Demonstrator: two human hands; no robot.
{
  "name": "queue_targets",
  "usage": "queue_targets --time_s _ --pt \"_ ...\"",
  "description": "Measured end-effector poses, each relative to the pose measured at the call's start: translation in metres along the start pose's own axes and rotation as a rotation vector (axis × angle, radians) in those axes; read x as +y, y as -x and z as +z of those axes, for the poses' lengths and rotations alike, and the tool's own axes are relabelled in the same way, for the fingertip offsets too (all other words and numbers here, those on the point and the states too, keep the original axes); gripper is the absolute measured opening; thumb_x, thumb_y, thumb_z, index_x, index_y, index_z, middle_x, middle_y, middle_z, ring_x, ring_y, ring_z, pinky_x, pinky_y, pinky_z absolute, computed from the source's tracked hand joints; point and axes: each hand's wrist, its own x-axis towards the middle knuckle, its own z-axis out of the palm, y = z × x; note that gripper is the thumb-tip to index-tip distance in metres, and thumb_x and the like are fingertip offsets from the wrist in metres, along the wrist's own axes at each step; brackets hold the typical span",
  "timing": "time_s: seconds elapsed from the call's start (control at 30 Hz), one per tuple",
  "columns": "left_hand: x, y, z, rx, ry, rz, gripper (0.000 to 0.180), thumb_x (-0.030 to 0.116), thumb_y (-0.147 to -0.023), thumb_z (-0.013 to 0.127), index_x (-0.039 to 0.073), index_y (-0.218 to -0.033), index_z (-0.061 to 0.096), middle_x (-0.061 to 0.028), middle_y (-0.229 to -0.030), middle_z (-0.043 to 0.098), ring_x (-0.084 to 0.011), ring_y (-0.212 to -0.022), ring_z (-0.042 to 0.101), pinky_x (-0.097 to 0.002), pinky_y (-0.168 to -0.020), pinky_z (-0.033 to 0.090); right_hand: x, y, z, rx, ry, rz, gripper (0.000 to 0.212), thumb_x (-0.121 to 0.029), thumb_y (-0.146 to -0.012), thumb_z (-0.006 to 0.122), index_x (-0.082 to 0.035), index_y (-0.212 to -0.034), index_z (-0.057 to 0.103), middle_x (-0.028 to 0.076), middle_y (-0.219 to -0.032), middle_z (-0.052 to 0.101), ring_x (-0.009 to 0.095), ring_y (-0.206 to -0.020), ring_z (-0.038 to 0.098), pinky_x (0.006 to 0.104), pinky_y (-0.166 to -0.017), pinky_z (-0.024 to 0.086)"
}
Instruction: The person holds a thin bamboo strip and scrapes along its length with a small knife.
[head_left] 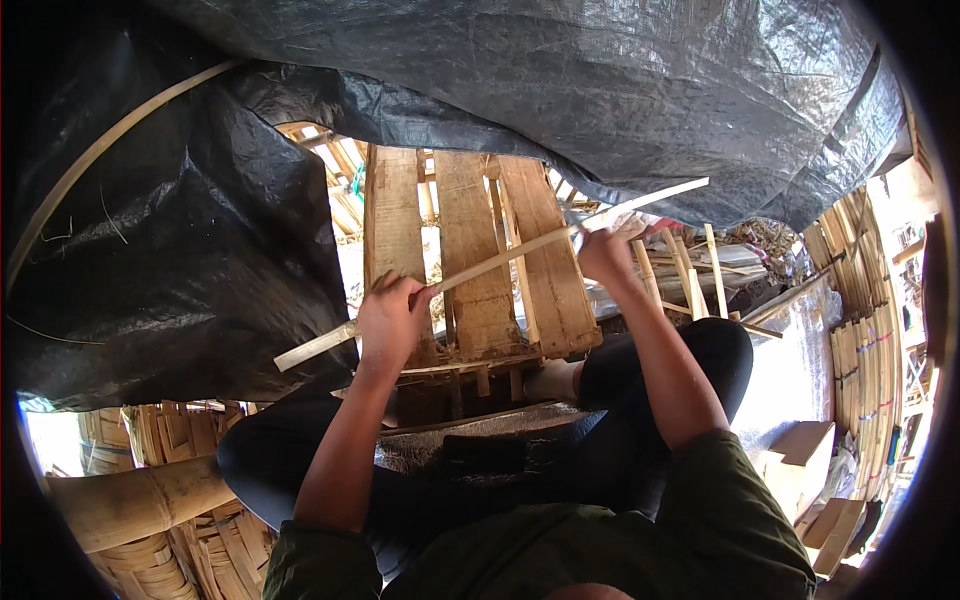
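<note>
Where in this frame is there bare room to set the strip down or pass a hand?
Both hands, left hand and right hand, grip the bamboo strip. Open room: the upper faces of the wooden planks beneath it. Crowded: loose slats by the right hand, bamboo bundles lower left.

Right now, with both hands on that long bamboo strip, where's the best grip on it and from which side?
Grip the bamboo strip near both ends, coming from above, as the left hand and right hand do. It is long, thin and flat, slanting up to the right over the wooden pallet; a spread, two-point hold should stop it flexing, and its middle hangs clear.
</note>
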Motion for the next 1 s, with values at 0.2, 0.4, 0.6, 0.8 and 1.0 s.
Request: queue_targets --time_s 0.2,0.4,0.6,0.8,1.0 --pt "0.002 0.0 -0.001 -0.009 0.022 -0.017 0.021 0.02 -0.08 0.08 0.004 -0.076 0.067 -0.0101 -0.07 0.06 -0.0305 -0.064 0.062 -0.0397 -0.058 0.048 0.014 -0.011 0.004 -0.066 0.194 -0.092 0.04 -0.027 -0.098 0.047 0.004 -0.088 0.07 0.028 -0.088 0.07 0.044 -0.086 0.07 0.0504 -0.075 0.056" --pt "-0.006 0.001 -0.005 -0.01 0.009 -0.015 0.021 0.019 -0.08 0.08 0.005 -0.076 0.066 -0.0096 -0.07 0.06 -0.03 -0.065 0.062 -0.0401 -0.058 0.048 0.003 -0.011 0.007 -0.068 0.333 -0.163 0.037 -0.027 -0.096 0.052 0.005 -0.089 0.069 0.029 -0.082 0.069 0.045 -0.083 0.07 0.0511 -0.072 0.056" --pt "-0.01 0.005 -0.006 0.011 0.013 -0.021 0.022 0.02 -0.08 0.08 0.005 -0.074 0.065 -0.0093 -0.07 0.059 -0.0307 -0.065 0.061 -0.041 -0.057 0.047 -0.006 -0.012 -0.005 -0.086 0.297 -0.126 0.032 -0.021 -0.098 0.046 -0.002 -0.097 0.072 0.023 -0.091 0.072 0.036 -0.085 0.072 0.048 -0.075 0.057" --pt "-0.001 -0.001 -0.003 -0.003 0.009 -0.018 0.024 0.022 -0.08 0.081 0.005 -0.074 0.065 -0.0093 -0.07 0.059 -0.0306 -0.064 0.062 -0.0412 -0.057 0.047 0.015 -0.012 -0.007 0.058 0.083 -0.156 0.039 -0.024 -0.1 0.047 0.006 -0.088 0.068 0.03 -0.075 0.067 0.041 -0.071 0.069 0.0467 -0.061 0.055" --pt "-0.007 0.002 -0.008 -0.007 -0.006 -0.029 0.023 0.021 -0.08 0.08 0.005 -0.075 0.065 -0.0097 -0.068 0.059 -0.031 -0.065 0.062 -0.0417 -0.057 0.047 -0.008 -0.008 -0.02 -0.064 0.054 -0.1 0.04 -0.029 -0.097 0.051 0.007 -0.094 0.068 0.029 -0.086 0.069 0.043 -0.08 0.071 0.0501 -0.072 0.058"
